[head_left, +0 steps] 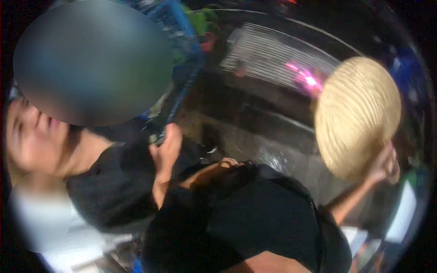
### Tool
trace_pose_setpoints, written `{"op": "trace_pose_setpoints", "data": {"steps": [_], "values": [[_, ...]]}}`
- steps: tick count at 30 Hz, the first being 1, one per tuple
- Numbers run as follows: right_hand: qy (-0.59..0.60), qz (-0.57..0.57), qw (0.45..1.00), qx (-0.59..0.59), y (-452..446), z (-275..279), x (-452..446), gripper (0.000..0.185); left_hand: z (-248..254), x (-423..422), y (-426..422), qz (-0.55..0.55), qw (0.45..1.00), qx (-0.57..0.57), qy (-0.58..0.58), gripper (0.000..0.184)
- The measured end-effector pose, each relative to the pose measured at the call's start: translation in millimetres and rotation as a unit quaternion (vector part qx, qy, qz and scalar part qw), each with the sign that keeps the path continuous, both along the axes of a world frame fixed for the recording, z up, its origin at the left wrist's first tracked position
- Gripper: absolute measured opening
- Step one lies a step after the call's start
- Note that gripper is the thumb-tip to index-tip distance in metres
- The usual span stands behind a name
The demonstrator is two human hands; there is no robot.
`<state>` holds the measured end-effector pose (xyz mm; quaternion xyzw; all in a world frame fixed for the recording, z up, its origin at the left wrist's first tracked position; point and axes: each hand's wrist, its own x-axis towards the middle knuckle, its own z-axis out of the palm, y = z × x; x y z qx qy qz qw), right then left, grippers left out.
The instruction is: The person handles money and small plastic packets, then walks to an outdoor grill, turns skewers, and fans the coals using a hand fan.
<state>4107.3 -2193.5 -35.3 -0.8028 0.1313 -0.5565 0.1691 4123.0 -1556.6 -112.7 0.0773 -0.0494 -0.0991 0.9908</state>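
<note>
On the right, my right hand (387,164) grips the lower edge of a pale woven hat (357,113), its ridged surface facing the camera. Left of centre, my left hand (166,148) is closed on the lower end of a blue-edged object (186,75), perhaps a basket or crate; blur hides its exact form. My black shirt fills the lower middle. Just beyond it, another forearm (200,176) reaches across, apparently the neighbouring person's, its hand mostly hidden.
A person in black (111,186) stands close at the left. Farther off are a slatted grey surface (268,52), a bright pink item (309,81) and a green plant (198,22). White sheet-like things (403,211) show at lower right.
</note>
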Motion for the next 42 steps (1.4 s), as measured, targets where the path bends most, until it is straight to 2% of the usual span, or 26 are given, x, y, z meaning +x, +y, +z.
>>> {"op": "trace_pose_setpoints", "data": {"steps": [2, 3, 4, 5, 6, 8, 9, 11, 12, 14, 15, 16, 17, 20, 22, 23, 24, 26, 28, 31, 32, 34, 36, 40, 41, 42], "values": [[-0.008, -0.021, 0.996, -0.086, 22.7, 20.5, 13.6, 0.024, 4.7, -2.1, -6.4, -0.017, 0.979, -0.191, 0.065, 0.064], [0.003, -0.043, 0.997, -0.064, 5.7, 7.2, 16.4, 0.024, -8.6, 3.1, 6.4, -0.002, 0.998, -0.01, 0.056, 0.062], [0.083, -0.105, 0.989, 0.061, 26.0, 21.2, 13.3, 0.026, -13.5, 5.6, 6.5, -0.003, 0.998, 0.039, 0.045, 0.063], [0.008, 0.002, 0.985, 0.174, 32.4, 23.4, 14.5, 0.029, -15.9, 7.8, 4.7, -0.004, 0.996, 0.088, 0.034, 0.064], [-0.064, 0.095, 0.938, 0.327, 27.2, 19.1, 5.6, 0.028, -8.4, 3.5, -11.4, -0.015, 0.958, 0.266, -0.103, 0.067], [-0.052, 0.065, 0.965, 0.248, 14.1, 17.9, -2.8, 0.026, -3.9, -4.1, -4.0, -0.013, 0.993, -0.055, 0.102, 0.064], [-0.041, 0.03, 0.973, 0.223, 16.5, 22.5, -4.7, 0.025, -6.0, -6.0, -6.2, -0.009, 0.994, -0.023, 0.108, 0.063], [0.026, -0.072, 0.985, 0.153, 3.1, 25.0, -16.4, 0.024, -17.9, -6.0, -22.8, -0.04, 0.986, 0.148, 0.063, 0.063], [0.031, -0.073, 0.996, -0.048, -13.2, 25.8, -23.9, 0.023, -29.2, -4.9, -36.7, -0.061, 0.964, 0.256, 0.034, 0.063], [0.019, -0.128, 0.991, -0.02, 22.5, 36.1, -27.8, 0.023, -54.0, -4.9, -60.3, -0.12, 0.869, 0.478, -0.048, 0.063], [-0.026, -0.048, 0.985, 0.165, 25.7, 36.1, -28.9, 0.022, -62.5, -6.1, -72.0, -0.143, 0.822, 0.545, -0.082, 0.062], [-0.103, 0.085, 0.958, 0.253, 22.8, 29.7, -33.4, 0.021, -73.7, -5.4, -82.3, -0.166, 0.778, 0.595, -0.115, 0.062], [-0.097, 0.081, 0.966, 0.227, 16.6, 24.6, -37.6, 0.019, -82.7, -6.0, -92.6, -0.182, 0.747, 0.624, -0.143, 0.062], [-0.083, 0.079, 0.965, 0.234, 24.7, 19.8, -43.2, 0.019, -104.8, -8.5, -115.3, -0.213, 0.703, 0.648, -0.201, 0.062], [0.038, -0.048, 0.997, 0.041, 12.9, 15.4, -49.5, 0.019, -114.0, -8.9, -125.4, -0.226, 0.69, 0.652, -0.22, 0.061], [0.032, -0.123, 0.99, 0.055, 27.6, 12.8, -48.9, 0.021, -118.4, -9.4, -128.3, -0.23, 0.685, 0.653, -0.226, 0.061], [0.031, -0.122, 0.991, 0.053, 26.3, 10.0, -48.3, 0.021, -120.0, -9.4, -130.7, -0.231, 0.681, 0.655, -0.233, 0.061], [-0.069, 0.069, 0.968, 0.231, 25.6, 5.5, -46.0, 0.021, -124.4, -9.0, -132.8, -0.234, 0.678, 0.655, -0.236, 0.061], [-0.094, 0.132, 0.94, 0.301, 26.4, 13.9, -46.6, 0.021, -125.5, -9.2, -132.0, -0.236, 0.676, 0.658, -0.233, 0.06], [-0.04, 0.025, 0.973, 0.227, 31.2, 5.3, -42.0, 0.023, -127.1, -10.4, -127.9, -0.241, 0.673, 0.658, -0.236, 0.06], [0.024, -0.044, 0.995, 0.088, 21.4, 1.3, -44.9, 0.023, -128.5, -11.2, -125.6, -0.243, 0.672, 0.658, -0.236, 0.06], [0.034, -0.087, 0.989, 0.112, 31.3, -2.2, -49.3, 0.022, -130.0, -12.9, -121.8, -0.243, 0.673, 0.655, -0.243, 0.059], [-0.133, 0.108, 0.941, 0.291, 45.5, -7.6, -52.9, 0.021, -133.0, -12.9, -115.8, -0.245, 0.669, 0.656, -0.249, 0.059], [0.009, -0.037, 0.984, 0.175, 36.4, -16.9, -56.2, 0.021, -135.8, -11.0, -118.1, -0.252, 0.666, 0.653, -0.258, 0.058], [0.004, -0.089, 0.996, 0.01, 28.4, -19.0, -53.4, 0.021, -136.5, -11.4, -120.1, -0.253, 0.665, 0.653, -0.259, 0.058], [0.004, -0.09, 0.996, 0.009, 27.9, -21.2, -56.6, 0.021, -136.4, -12.0, -120.4, -0.254, 0.664, 0.652, -0.261, 0.058]]}}
